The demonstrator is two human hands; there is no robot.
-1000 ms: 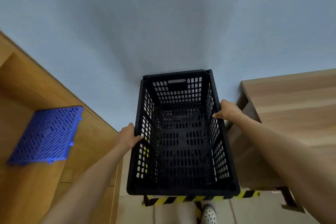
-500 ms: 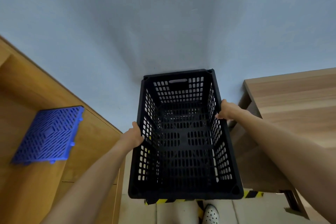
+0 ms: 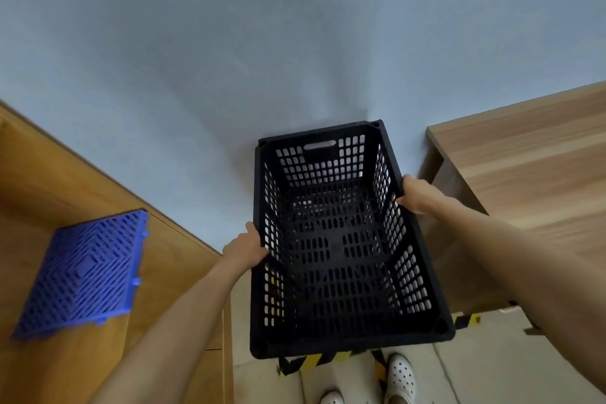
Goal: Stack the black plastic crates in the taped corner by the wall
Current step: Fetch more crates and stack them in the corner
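Left hand (image 3: pixel 246 251) and right hand (image 3: pixel 415 192) gripped crate (image 3: pixel 341 343) rims; crate sat skewed, risked landing outside tape (image 3: pixel 314 360).

- A single wide-angle head-worn view looked forward and steeply down toward the wall (image 3: pixel 229 43) corner.
- It sat close above the black crate (image 3: pixel 344 343), with both forearms reaching in from the bottom edge.
- Floor tape (image 3: pixel 305 361) and white shoes (image 3: pixel 400 374) lay directly below.

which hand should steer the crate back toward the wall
Right, probably. The right hand grips the crate rim nearer the wall; the left hand grips mid-rim, closer to the body, better for steadying.
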